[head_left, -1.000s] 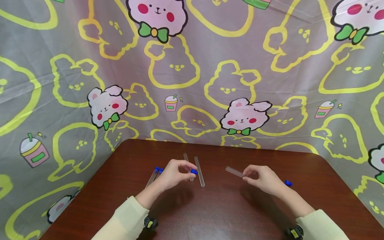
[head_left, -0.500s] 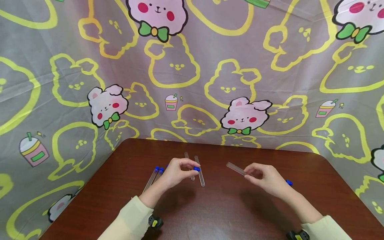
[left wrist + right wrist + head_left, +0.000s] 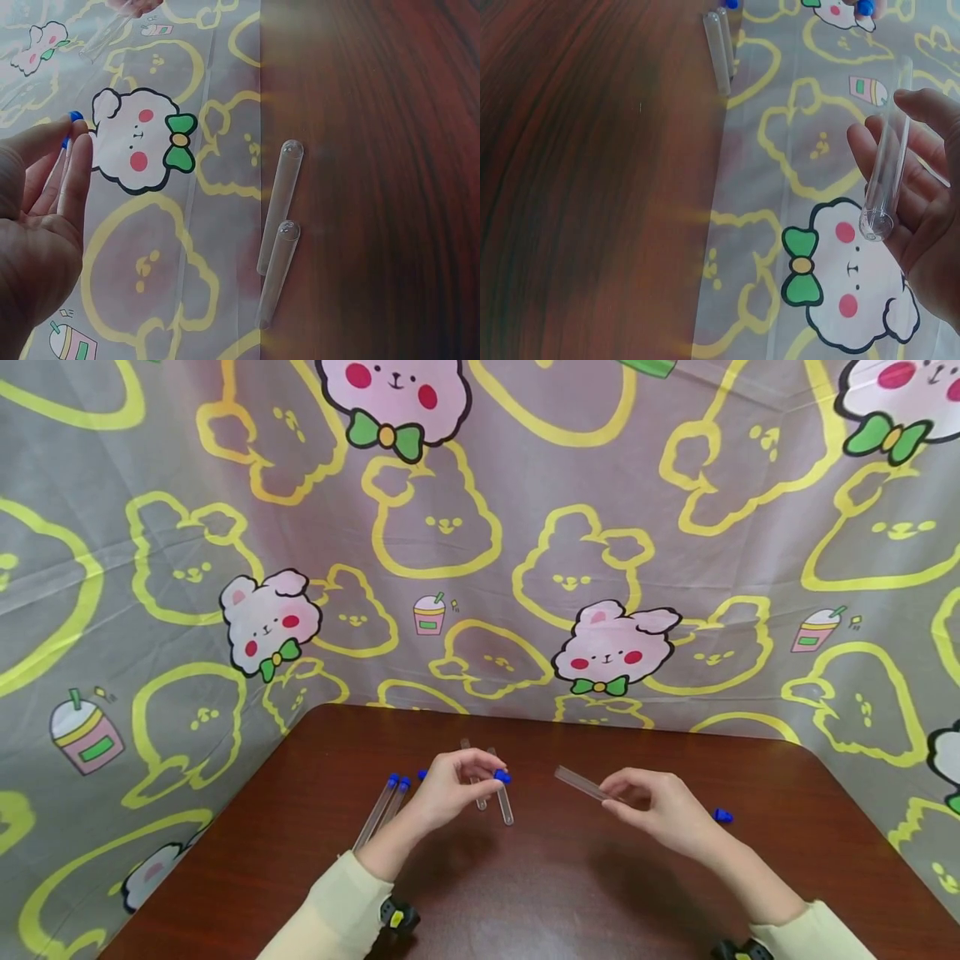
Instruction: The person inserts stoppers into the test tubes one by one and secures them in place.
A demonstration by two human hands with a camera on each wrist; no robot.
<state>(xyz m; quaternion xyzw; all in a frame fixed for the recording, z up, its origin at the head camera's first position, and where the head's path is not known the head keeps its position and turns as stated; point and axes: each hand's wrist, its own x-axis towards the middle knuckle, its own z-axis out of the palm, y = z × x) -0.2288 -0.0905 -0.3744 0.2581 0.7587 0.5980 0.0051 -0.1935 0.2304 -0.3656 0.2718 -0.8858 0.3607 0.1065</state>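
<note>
Between thumb and fingertips my left hand [image 3: 450, 789] pinches a small blue cap [image 3: 502, 776], raised over the table. My right hand [image 3: 660, 806] holds a clear glass test tube [image 3: 577, 781] near its rounded end, tilted with the other end up toward the left. A gap separates cap and tube. Under and beyond the left hand lie two uncapped test tubes, the nearer one [image 3: 507, 810] partly hidden by the cap and fingers. The left wrist view shows both loose tubes [image 3: 281, 202] side by side on the wood.
Two tubes with blue caps [image 3: 375, 814] lie left of the left forearm. Another blue piece [image 3: 423, 774] peeks out behind the left hand. A loose blue cap [image 3: 723, 816] sits right of the right hand. A patterned curtain [image 3: 450, 543] hangs behind the brown table [image 3: 555, 893].
My left hand has moved right and slightly away with the blue cap, toward the tube. The right hand has lifted the tube slightly and shifted a little left. Both grips stay the same.
</note>
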